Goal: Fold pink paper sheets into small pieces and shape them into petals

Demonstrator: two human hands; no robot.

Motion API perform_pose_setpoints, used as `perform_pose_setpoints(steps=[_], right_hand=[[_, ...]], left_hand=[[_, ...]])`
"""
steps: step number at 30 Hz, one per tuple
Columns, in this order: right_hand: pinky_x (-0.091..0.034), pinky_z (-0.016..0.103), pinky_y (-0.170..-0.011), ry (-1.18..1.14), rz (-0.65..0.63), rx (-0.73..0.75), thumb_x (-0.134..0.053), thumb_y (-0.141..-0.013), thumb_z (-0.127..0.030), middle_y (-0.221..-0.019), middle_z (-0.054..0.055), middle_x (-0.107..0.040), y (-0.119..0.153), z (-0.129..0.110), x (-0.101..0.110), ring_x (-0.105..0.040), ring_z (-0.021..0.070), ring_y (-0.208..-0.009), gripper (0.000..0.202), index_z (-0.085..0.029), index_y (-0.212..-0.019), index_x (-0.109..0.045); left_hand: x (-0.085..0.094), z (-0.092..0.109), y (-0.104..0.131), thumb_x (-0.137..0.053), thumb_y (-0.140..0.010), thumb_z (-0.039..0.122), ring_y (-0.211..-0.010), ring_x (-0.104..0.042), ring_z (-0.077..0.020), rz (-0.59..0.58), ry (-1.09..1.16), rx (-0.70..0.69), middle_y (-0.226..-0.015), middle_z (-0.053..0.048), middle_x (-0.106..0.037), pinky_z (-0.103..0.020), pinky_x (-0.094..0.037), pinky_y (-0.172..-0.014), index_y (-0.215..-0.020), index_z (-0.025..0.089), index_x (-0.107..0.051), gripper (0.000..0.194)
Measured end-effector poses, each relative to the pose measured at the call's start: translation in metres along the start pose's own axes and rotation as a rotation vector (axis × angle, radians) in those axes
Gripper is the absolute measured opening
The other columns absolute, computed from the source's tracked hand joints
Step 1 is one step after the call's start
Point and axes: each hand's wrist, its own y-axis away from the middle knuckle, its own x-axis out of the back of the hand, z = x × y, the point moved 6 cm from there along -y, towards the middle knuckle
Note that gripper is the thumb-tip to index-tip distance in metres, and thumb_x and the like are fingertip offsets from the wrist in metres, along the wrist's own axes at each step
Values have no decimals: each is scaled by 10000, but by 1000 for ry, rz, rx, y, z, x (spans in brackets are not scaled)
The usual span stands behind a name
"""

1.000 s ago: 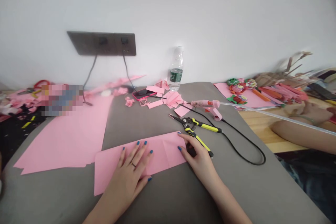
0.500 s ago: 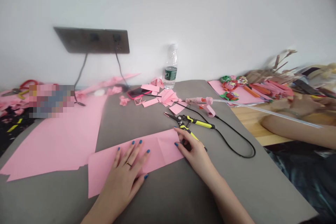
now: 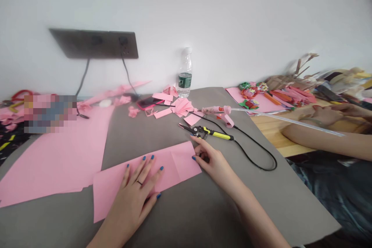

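Observation:
A long pink paper strip (image 3: 177,164) lies slanted on the grey mat, with a faint crease near its right end. My left hand (image 3: 136,190) rests flat on the strip's left half, fingers spread. At the right end, my right hand (image 3: 213,162) has its thumb on the strip's edge, with curled fingers behind it and the index finger stretched out above the corner. Just beyond that hand are pliers (image 3: 200,130) with black and yellow handles, one handle mostly hidden by the hand.
Larger pink sheets (image 3: 64,162) lie at left. Behind the pliers are a pink glue gun (image 3: 222,111) with its black cord, paper scraps (image 3: 183,106) and a water bottle (image 3: 185,75). Paper flowers (image 3: 250,95) lie at right, near another person's arm (image 3: 325,135).
The view has shifted slightly, moving everything a little left in the picture. My left hand stays flat on the strip; my right hand remains at its right end, covering more of the pliers' lower handle.

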Motion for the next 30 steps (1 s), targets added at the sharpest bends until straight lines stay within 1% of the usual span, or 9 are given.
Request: perform_pose_setpoints(steps=[3, 6, 11, 16, 21, 26, 30], right_hand=[[-471, 259, -661, 16, -57, -41, -479, -808, -146, -808, 2, -598, -3, -4, 1, -536, 136, -666, 544, -204, -1349, -457], [-468, 244, -632, 87, -116, -63, -503, -795, -118, -820, -2, -609, -9, -10, 5, -564, 133, -664, 547, -244, -1327, -477], [-432, 223, -611, 281, -229, 14, -567, -777, -75, -775, -20, -615, -20, -25, 10, -584, 141, -683, 550, -246, -1296, -506], [-411, 228, -615, 394, -350, 55, -552, -783, -34, -787, -6, -646, -27, -30, 8, -608, 155, -701, 582, -210, -1334, -487], [-413, 223, -624, 349, -379, 109, -546, -775, -36, -776, -11, -648, -30, -29, 9, -607, 151, -694, 622, -239, -1360, -481], [-424, 226, -632, 234, -416, 63, -550, -778, -46, -811, -8, -665, -31, -22, 7, -617, 149, -715, 661, -238, -1400, -435], [-422, 223, -609, 191, -384, 17, -557, -789, -65, -789, -16, -637, -29, -14, 5, -597, 146, -698, 671, -235, -1419, -401]], left_hand=[[0, -1, 0, -399, -959, 264, -1423, -293, -277, -2, 17, 3, -1570, -53, -296, -549, -245, -1126, -1502, 308, -268, 561], [0, -2, 0, -397, -961, 269, -1417, -304, -278, 14, 34, -3, -1564, -57, -312, -549, -251, -1124, -1495, 313, -289, 546], [-2, -3, 1, -397, -962, 268, -1414, -310, -277, 24, 20, -13, -1562, -56, -318, -548, -271, -1113, -1477, 322, -332, 523], [-1, -2, 1, -404, -953, 251, -1410, -321, -276, 49, -14, -34, -1563, -54, -314, -552, -275, -1109, -1472, 335, -340, 529], [1, -3, 0, -416, -948, 243, -1396, -351, -277, 49, -13, -54, -1560, -58, -318, -547, -295, -1103, -1475, 339, -333, 542], [-1, -5, 2, -411, -948, 230, -1394, -356, -283, 39, -30, -61, -1557, -69, -323, -546, -317, -1092, -1490, 332, -297, 563], [-2, -4, 2, -406, -948, 217, -1397, -348, -283, 53, -19, -59, -1554, -70, -330, -539, -319, -1097, -1492, 318, -300, 563]])
